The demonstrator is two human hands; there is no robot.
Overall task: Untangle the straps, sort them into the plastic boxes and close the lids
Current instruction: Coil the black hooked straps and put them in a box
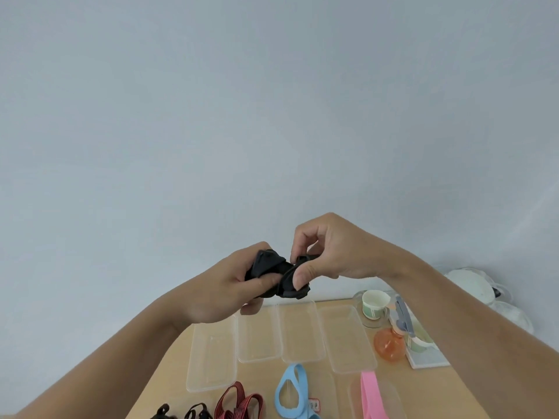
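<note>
Hands (pixel 230 285) (pixel 326 255) bunch black strap (pixel 278 276) above boxes (pixel 302 331).

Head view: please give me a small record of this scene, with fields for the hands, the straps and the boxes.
left hand: grips black strap, raised above table
right hand: pinches the same strap
straps on table: red strap, blue strap, pink strap
boxes: clear, in a row, open, nothing in them
lids: none on the boxes
</note>
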